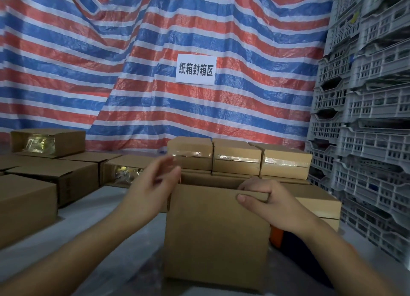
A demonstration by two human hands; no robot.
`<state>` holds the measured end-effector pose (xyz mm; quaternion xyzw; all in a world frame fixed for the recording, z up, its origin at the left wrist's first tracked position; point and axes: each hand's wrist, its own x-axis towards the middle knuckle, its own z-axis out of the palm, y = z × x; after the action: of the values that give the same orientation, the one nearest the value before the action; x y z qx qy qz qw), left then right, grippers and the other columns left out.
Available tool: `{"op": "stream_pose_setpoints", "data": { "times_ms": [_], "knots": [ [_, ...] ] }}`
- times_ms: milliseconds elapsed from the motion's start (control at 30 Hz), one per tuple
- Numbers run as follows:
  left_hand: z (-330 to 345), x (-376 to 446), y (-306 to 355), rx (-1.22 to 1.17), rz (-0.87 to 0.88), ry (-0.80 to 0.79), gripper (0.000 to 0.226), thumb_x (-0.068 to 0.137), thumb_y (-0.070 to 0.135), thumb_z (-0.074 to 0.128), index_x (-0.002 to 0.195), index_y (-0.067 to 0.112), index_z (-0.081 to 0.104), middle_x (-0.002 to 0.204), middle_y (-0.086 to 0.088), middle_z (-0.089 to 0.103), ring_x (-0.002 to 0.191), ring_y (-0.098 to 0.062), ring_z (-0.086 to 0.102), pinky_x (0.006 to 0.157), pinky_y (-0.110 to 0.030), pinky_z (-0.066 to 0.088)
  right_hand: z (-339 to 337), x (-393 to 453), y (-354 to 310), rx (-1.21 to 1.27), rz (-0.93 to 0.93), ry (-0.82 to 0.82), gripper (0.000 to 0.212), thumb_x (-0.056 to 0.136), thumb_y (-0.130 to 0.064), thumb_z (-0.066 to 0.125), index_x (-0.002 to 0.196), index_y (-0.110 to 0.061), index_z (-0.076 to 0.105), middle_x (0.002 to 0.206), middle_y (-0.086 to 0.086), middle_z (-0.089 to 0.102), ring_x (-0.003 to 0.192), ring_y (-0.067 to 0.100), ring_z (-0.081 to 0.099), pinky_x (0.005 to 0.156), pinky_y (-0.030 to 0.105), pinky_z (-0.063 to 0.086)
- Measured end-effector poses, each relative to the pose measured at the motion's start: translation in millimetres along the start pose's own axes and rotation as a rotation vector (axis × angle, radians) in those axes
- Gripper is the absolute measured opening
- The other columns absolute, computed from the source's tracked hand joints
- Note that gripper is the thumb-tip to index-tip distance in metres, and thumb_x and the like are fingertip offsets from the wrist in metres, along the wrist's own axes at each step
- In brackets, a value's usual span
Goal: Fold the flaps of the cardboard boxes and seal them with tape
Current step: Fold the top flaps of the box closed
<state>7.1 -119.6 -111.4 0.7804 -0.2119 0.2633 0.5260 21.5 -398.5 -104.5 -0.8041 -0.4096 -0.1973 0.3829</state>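
A brown cardboard box (216, 235) stands in front of me with its top open. My right hand (264, 200) grips the near top edge of the box, thumb on the outside and fingers curled over the rim. To the left of the box's top hovers my left hand (155, 182), blurred, its fingers straight and holding nothing. An orange and black object (277, 237), perhaps a tape dispenser, shows partly behind the box at the right.
Three taped boxes (237, 157) stand in a row behind the open one. More boxes (51, 176) lie at the left, some showing plastic-wrapped contents. Grey plastic crates (366, 118) are stacked along the right. A striped tarp with a paper sign (195, 69) hangs behind.
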Motion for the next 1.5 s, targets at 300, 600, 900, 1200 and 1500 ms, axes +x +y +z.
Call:
{"op": "stream_pose_setpoints", "data": {
  "times_ms": [300, 600, 900, 1200, 1500],
  "knots": [
    [34, -33, -29, -0.332, -0.072, -0.056, 0.068, 0.077, 0.049, 0.061, 0.140, 0.049, 0.035, 0.139, 0.017, 0.047, 0.116, 0.000, 0.057, 0.087, -0.026, 0.056, 18, -15, 6, 0.105, 0.035, 0.234, 0.010, 0.087, -0.031, 0.067, 0.085, -0.025, 0.074, 0.102, -0.007, 0.071, 0.117, 0.007, 0.060, 0.093, 0.014, 0.045],
    [34, -35, -34, -0.358, -0.092, -0.109, 0.050, 0.087, 0.061, 0.054, 0.135, 0.061, 0.040, 0.130, 0.020, 0.060, 0.116, 0.000, 0.059, 0.094, -0.028, 0.053, 25, -19, 6, 0.059, 0.022, 0.331, 0.021, 0.089, -0.025, 0.062, 0.106, -0.023, 0.074, 0.114, -0.020, 0.069, 0.119, 0.003, 0.059, 0.098, 0.010, 0.041],
    [30, -31, -29, -0.311, -0.085, -0.091, 0.052, 0.085, 0.058, 0.048, 0.136, 0.061, 0.038, 0.139, 0.030, 0.047, 0.125, 0.007, 0.047, 0.096, -0.015, 0.046, 24, -18, 2, 0.124, 0.016, 0.236, 0.023, 0.096, -0.025, 0.056, 0.106, -0.022, 0.077, 0.110, -0.009, 0.073, 0.118, 0.011, 0.061, 0.099, 0.019, 0.044],
    [13, -27, -15, -0.347, -0.009, -0.093, 0.020, 0.078, 0.030, 0.062, 0.094, 0.030, 0.073, 0.132, 0.028, 0.055, 0.117, 0.003, 0.057, 0.086, -0.018, 0.052, 28, -20, 0, 0.117, 0.025, 0.368, 0.013, 0.086, -0.043, 0.062, 0.080, -0.034, 0.070, 0.101, -0.010, 0.061, 0.105, 0.011, 0.059, 0.089, 0.014, 0.044],
    [0, -16, 3, -0.111, 0.032, -0.219, 0.021, 0.075, 0.044, 0.059, 0.081, 0.027, 0.070, 0.116, 0.040, 0.057, 0.116, 0.018, 0.048, 0.081, -0.007, 0.045, 26, -22, 6, -0.079, -0.056, 0.472, 0.016, 0.087, -0.040, 0.058, 0.081, -0.025, 0.058, 0.097, -0.008, 0.051, 0.097, 0.013, 0.053, 0.082, 0.017, 0.042]
  ]
}}
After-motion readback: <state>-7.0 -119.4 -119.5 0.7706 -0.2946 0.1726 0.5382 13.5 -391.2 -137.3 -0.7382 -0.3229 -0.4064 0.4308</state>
